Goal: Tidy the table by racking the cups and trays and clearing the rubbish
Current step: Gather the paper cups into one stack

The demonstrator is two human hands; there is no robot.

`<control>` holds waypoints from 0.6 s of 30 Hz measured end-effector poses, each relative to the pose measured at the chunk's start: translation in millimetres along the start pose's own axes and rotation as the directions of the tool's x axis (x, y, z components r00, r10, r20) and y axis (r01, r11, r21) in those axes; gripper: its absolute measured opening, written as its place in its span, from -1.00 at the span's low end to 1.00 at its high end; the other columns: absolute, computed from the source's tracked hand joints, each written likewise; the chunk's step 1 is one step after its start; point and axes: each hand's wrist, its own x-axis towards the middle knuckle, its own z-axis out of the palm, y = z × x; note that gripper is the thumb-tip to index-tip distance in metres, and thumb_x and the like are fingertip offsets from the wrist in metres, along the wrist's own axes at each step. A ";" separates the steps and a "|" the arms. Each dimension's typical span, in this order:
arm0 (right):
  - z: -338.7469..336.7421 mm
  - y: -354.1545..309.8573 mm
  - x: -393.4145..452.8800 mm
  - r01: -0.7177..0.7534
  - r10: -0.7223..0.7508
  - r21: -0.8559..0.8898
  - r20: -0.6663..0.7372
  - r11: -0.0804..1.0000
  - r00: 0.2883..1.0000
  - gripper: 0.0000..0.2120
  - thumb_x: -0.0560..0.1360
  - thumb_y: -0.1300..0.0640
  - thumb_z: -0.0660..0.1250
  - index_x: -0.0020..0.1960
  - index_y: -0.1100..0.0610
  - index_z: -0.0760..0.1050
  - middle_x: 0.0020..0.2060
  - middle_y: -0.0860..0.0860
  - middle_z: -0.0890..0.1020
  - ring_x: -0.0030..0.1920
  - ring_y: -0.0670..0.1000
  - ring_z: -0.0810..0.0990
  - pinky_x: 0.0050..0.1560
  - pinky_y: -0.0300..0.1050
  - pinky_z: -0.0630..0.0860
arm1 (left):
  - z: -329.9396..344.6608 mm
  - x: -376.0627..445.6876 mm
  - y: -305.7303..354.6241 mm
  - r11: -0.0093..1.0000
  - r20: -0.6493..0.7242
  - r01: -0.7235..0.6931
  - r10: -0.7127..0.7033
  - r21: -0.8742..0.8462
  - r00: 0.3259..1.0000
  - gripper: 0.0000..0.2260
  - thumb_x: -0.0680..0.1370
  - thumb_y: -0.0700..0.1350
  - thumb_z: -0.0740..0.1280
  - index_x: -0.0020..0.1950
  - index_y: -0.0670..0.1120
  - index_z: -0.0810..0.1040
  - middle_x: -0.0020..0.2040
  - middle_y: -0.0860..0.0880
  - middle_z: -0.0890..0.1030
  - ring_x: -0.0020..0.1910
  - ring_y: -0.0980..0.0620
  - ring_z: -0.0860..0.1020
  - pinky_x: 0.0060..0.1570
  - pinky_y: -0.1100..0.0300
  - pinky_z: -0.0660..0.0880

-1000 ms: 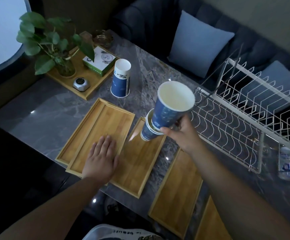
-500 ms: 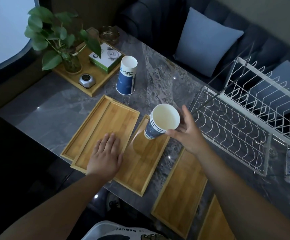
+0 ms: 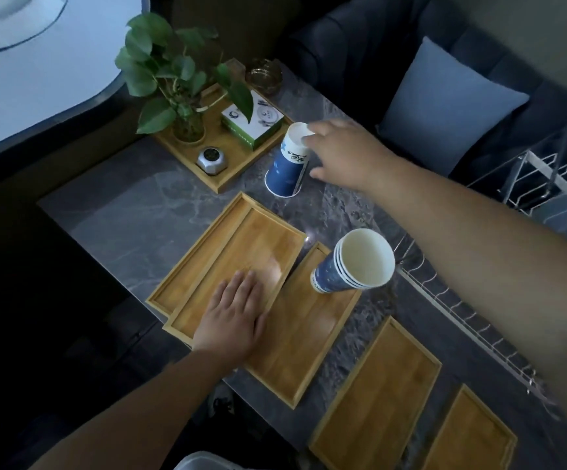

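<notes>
A stack of blue paper cups (image 3: 353, 262) stands upright on a bamboo tray (image 3: 295, 337) in the middle of the table. Farther back, an upside-down blue paper cup (image 3: 287, 164) stands on the dark stone table (image 3: 122, 212). My right hand (image 3: 346, 154) reaches over to it with fingers spread, fingertips at its top, holding nothing. My left hand (image 3: 231, 317) lies flat and open on two overlapping bamboo trays (image 3: 227, 252) at the left. Two more bamboo trays (image 3: 373, 398) (image 3: 472, 435) lie toward the near right.
A white wire dish rack (image 3: 499, 300) stands at the right, partly hidden by my arm. A wooden tray (image 3: 217, 147) at the back holds a potted plant (image 3: 173, 79), a green box (image 3: 251, 120) and a small silver device (image 3: 211, 160). A glass ashtray (image 3: 263, 76) and sofa cushions (image 3: 444, 106) lie behind.
My right hand set its cup into the stack on the tray, let go, and moved back to the upside-down cup. The left hand stayed flat on the trays.
</notes>
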 end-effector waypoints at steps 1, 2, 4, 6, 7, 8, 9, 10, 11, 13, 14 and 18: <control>2.7 -6.2 14.7 0.054 -0.050 -0.097 0.049 0.994 0.998 -0.46 0.48 0.01 0.38 0.40 0.15 0.38 0.45 0.13 0.34 0.43 0.20 0.29 0.38 0.12 0.30 | -0.5 0.1 0.2 1.000 -0.001 0.002 -0.002 -0.020 1.000 -0.41 0.63 0.23 -0.21 0.60 -0.03 -0.08 0.61 -0.01 -0.10 0.53 0.02 -0.30 0.42 0.06 -0.44; 6.0 -12.8 27.3 0.100 -0.085 -0.185 0.090 0.978 0.992 -0.48 0.48 0.04 0.37 0.38 0.16 0.39 0.44 0.15 0.32 0.44 0.20 0.27 0.39 0.12 0.29 | -1.3 0.3 0.6 0.999 -0.001 0.002 -0.002 -0.033 1.000 -0.41 0.63 0.23 -0.19 0.60 -0.03 -0.08 0.60 -0.01 -0.10 0.52 0.02 -0.31 0.40 0.08 -0.48; 14.4 -26.4 46.7 0.182 -0.147 -0.350 0.125 0.919 0.981 -0.50 0.49 0.09 0.35 0.39 0.18 0.37 0.50 0.22 0.19 0.48 0.23 0.19 0.44 0.14 0.20 | -3.7 0.8 1.4 0.999 -0.019 -0.003 0.002 -0.039 1.000 -0.42 0.64 0.21 -0.10 0.59 -0.06 0.02 0.60 -0.03 0.00 0.53 0.00 -0.22 0.40 0.09 -0.50; 22.9 -39.6 60.8 0.243 -0.217 -0.489 0.112 0.838 0.970 -0.50 0.54 0.13 0.28 0.44 0.21 0.29 0.54 0.25 0.07 0.51 0.26 0.10 0.49 0.20 0.08 | -5.8 0.4 1.9 0.999 -0.043 -0.002 0.000 -0.044 0.999 -0.44 0.64 0.18 0.00 0.56 -0.10 0.16 0.57 -0.07 0.17 0.55 -0.03 -0.03 0.45 0.06 -0.35; 26.4 -45.2 66.3 0.259 -0.244 -0.522 0.100 0.813 0.965 -0.50 0.56 0.15 0.25 0.46 0.23 0.26 0.55 0.24 0.06 0.51 0.27 0.09 0.50 0.21 0.06 | -5.9 0.3 1.8 0.999 -0.055 -0.004 0.001 -0.041 0.998 -0.44 0.64 0.17 0.03 0.55 -0.10 0.21 0.55 -0.08 0.22 0.54 -0.05 0.05 0.46 0.04 -0.27; 28.4 -50.1 71.1 0.267 -0.262 -0.532 0.086 0.804 0.961 -0.50 0.56 0.17 0.24 0.46 0.24 0.24 0.54 0.24 0.08 0.50 0.28 0.12 0.49 0.22 0.08 | -5.3 0.5 1.7 0.999 -0.065 -0.006 0.004 -0.035 0.998 -0.45 0.63 0.17 0.07 0.53 -0.11 0.26 0.53 -0.08 0.27 0.54 -0.06 0.12 0.47 0.03 -0.19; 29.3 -54.1 75.2 0.271 -0.273 -0.523 0.076 0.808 0.959 -0.50 0.55 0.20 0.24 0.45 0.26 0.24 0.52 0.25 0.12 0.47 0.30 0.17 0.47 0.23 0.13 | -4.1 0.4 1.3 1.000 -0.072 -0.010 0.008 -0.027 0.997 -0.46 0.62 0.16 0.10 0.50 -0.12 0.31 0.51 -0.09 0.32 0.52 -0.07 0.18 0.47 0.01 -0.11; 28.9 -56.8 78.2 0.271 -0.275 -0.497 0.067 0.824 0.959 -0.52 0.53 0.24 0.23 0.43 0.28 0.25 0.48 0.25 0.17 0.42 0.31 0.23 0.43 0.22 0.20 | -2.7 0.5 1.0 1.000 -0.078 -0.014 0.013 -0.020 0.997 -0.47 0.61 0.16 0.12 0.48 -0.13 0.35 0.50 -0.09 0.34 0.51 -0.08 0.21 0.46 -0.01 -0.06; 27.9 -58.6 80.7 0.262 -0.266 -0.458 0.059 0.849 0.962 -0.54 0.52 0.27 0.22 0.41 0.31 0.27 0.44 0.25 0.22 0.37 0.31 0.27 0.38 0.20 0.27 | -1.1 0.5 0.4 1.000 -0.079 -0.020 0.018 -0.018 0.997 -0.47 0.62 0.16 0.11 0.48 -0.13 0.36 0.49 -0.10 0.35 0.51 -0.09 0.21 0.46 -0.02 -0.04; 24.4 -58.1 84.1 0.208 -0.209 -0.381 0.037 0.901 0.977 -0.58 0.51 0.31 0.23 0.35 0.31 0.31 0.36 0.24 0.29 0.31 0.29 0.33 0.27 0.16 0.38 | 1.9 0.6 -1.3 1.000 -0.081 -0.019 0.018 -0.019 0.997 -0.46 0.63 0.17 0.06 0.49 -0.13 0.32 0.51 -0.10 0.32 0.52 -0.08 0.17 0.46 -0.04 -0.05; 22.7 -56.0 85.2 0.168 -0.170 -0.349 0.025 0.922 0.985 -0.60 0.51 0.32 0.24 0.34 0.29 0.32 0.34 0.23 0.31 0.30 0.27 0.35 0.21 0.15 0.42 | 3.2 0.7 -1.7 1.000 -0.080 -0.015 0.013 -0.021 0.997 -0.45 0.63 0.17 0.04 0.50 -0.14 0.31 0.51 -0.10 0.31 0.52 -0.08 0.15 0.46 -0.04 -0.05; 19.1 -38.5 85.8 0.037 -0.032 -0.228 0.027 0.973 0.999 -0.53 0.51 0.33 0.24 0.40 0.27 0.26 0.39 0.22 0.26 0.31 0.28 0.33 0.15 0.21 0.50 | 5.4 1.6 -1.7 1.000 -0.075 -0.001 -0.001 -0.024 0.997 -0.44 0.63 0.17 0.02 0.52 -0.13 0.26 0.53 -0.09 0.28 0.54 -0.06 0.10 0.47 -0.03 -0.08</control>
